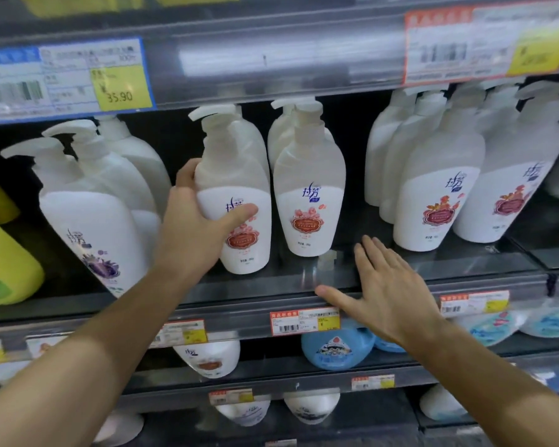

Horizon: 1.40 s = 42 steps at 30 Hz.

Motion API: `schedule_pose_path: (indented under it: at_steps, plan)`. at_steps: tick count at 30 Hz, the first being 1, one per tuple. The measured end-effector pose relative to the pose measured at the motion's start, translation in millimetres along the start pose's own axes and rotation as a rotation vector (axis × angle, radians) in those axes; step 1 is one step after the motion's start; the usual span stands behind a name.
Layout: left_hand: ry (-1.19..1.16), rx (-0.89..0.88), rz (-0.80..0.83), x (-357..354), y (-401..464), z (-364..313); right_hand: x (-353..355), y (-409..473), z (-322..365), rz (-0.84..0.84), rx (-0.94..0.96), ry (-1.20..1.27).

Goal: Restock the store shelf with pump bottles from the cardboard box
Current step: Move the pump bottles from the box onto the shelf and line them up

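Left hand [196, 227] grips a bottle [236, 201] on the shelf [271, 282], seating it. Right hand [384, 285] flat, empty. Next I'd release and square the row.

We see a white pump bottle [236, 201] with blue lettering and a red-and-pink flower label. Another white bottle [94, 233] carries a purple flower pattern. A yellow bottle [7, 262] shows a green patch. One price tag [67, 77] is blue-edged with a yellow square; lower bottles [336, 348] are light blue.

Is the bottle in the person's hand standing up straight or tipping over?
Almost upright. The pump bottle the left hand grips leans only slightly, pump on top, its base low at the shelf.
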<state>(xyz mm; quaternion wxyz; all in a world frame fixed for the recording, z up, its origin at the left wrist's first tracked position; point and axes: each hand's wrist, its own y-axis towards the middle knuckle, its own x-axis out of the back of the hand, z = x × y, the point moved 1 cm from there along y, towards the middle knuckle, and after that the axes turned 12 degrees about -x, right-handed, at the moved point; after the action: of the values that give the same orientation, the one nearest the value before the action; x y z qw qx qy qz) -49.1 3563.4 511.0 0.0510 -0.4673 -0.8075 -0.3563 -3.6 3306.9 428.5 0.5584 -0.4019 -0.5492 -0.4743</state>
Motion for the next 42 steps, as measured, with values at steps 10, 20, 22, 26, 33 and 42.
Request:
schedule_pose_path:
  at_steps: [10,20,22,26,33,42]
  plan:
    - [0.324,0.055,0.113,-10.0,-13.5,8.8,0.3,-1.2,1.2,-0.027,-0.007,-0.021]
    - [0.255,0.067,0.121,-12.2,-1.5,16.7,-1.3,-2.9,1.2,-0.032,-0.016,-0.045]
    - [0.27,0.093,0.131,-13.1,-5.6,15.1,-1.1,-4.0,1.2,-0.033,-0.017,-0.046]
    - [0.476,-0.043,0.155,0.0,-47.2,0.3,3.8,-3.8,1.4,0.008,-0.024,-0.061]
    - [0.739,-0.45,0.279,117.9,-185.9,3.1,0.7,-85.3,76.9,-0.182,0.156,0.143]
    - [0.934,-0.118,0.577,319.0,-353.5,77.0,-53.4,-291.3,329.5,-0.038,0.473,0.29]
